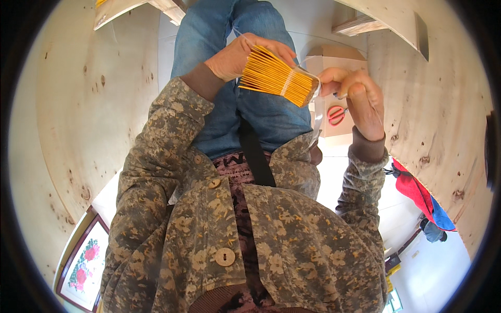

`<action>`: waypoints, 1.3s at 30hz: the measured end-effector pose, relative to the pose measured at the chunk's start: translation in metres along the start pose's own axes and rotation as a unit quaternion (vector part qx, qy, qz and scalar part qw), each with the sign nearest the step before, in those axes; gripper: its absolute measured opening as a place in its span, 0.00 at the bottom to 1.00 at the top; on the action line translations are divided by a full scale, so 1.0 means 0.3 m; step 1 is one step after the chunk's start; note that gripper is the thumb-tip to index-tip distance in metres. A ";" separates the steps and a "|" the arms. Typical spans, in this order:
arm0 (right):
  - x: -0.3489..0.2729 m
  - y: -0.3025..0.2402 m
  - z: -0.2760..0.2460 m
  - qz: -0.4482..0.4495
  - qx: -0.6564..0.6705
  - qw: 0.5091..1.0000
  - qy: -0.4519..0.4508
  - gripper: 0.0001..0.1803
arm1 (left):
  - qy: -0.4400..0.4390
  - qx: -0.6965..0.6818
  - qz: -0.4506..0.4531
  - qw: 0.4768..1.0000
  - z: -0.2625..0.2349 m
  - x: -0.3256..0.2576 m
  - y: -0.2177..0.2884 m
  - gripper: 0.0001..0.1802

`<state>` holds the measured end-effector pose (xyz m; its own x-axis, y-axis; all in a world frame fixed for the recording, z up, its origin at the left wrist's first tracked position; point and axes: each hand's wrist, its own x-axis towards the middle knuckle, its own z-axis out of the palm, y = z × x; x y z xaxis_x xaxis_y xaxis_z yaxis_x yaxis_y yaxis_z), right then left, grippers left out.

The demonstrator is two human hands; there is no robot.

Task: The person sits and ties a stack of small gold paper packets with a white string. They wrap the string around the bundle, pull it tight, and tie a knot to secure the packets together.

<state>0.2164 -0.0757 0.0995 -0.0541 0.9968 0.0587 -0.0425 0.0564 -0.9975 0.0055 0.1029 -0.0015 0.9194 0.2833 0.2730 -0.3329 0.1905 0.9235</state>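
Observation:
My left hand (241,56) is closed around a bundle of thin yellow slats (276,77), held above my lap. The slats spread apart at the left end and sit tight together toward the right, where a pale band crosses them. At the bundle's right end there is a brown face with white along its edge. My right hand (361,96) is close to that end, its thumb and fingers curled in a pinch. A thin pale thread shows by the right fingers, and the fingertips are partly hidden. A clear strip hangs below the bundle's right end.
Red-handled scissors (336,115) lie on a cardboard box (342,57) beyond my right hand. Pale wooden boards (99,104) stand on both sides. Red and blue cloth (417,193) lies at the right. A framed flower picture (81,266) is at the lower left.

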 end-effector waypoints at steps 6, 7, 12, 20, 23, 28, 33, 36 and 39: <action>-0.038 -0.026 0.021 -0.023 -0.027 0.999 -0.001 0.20 | -0.033 0.031 0.012 0.999 0.002 0.026 0.026 0.06; -0.043 -0.024 0.021 -0.025 -0.049 0.998 -0.001 0.20 | -0.033 0.066 0.013 0.997 -0.002 0.032 0.030 0.05; -0.060 0.004 0.043 -0.063 -0.207 0.976 -0.031 0.18 | -0.073 0.232 -0.041 0.969 -0.040 0.058 0.045 0.03; -0.088 0.081 0.166 -0.117 -0.441 0.888 -0.054 0.12 | -0.189 0.257 -0.153 0.935 -0.079 0.119 -0.002 0.06; -0.096 0.107 0.200 -0.091 -0.454 0.886 -0.039 0.12 | -0.198 0.279 -0.182 0.922 -0.087 0.126 -0.012 0.07; -0.102 0.131 0.228 -0.085 -0.458 0.885 0.004 0.13 | -0.186 0.309 -0.176 0.916 -0.086 0.122 -0.016 0.06; -0.084 0.142 0.264 -0.094 -0.505 0.857 0.037 0.13 | -0.141 0.363 -0.199 0.899 -0.083 0.127 0.034 0.06; -0.069 0.151 0.287 -0.109 -0.521 0.845 0.052 0.13 | -0.128 0.349 -0.227 0.900 -0.071 0.119 0.072 0.08; -0.063 0.155 0.313 -0.079 -0.524 0.847 0.038 0.11 | -0.118 0.373 -0.255 0.884 -0.054 0.108 0.085 0.09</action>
<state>0.1216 -0.0973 0.0557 -0.0640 0.9704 0.2329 0.8676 0.1694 -0.4675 0.0234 0.1321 0.0267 0.9574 0.1183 -0.2636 0.2881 -0.4603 0.8397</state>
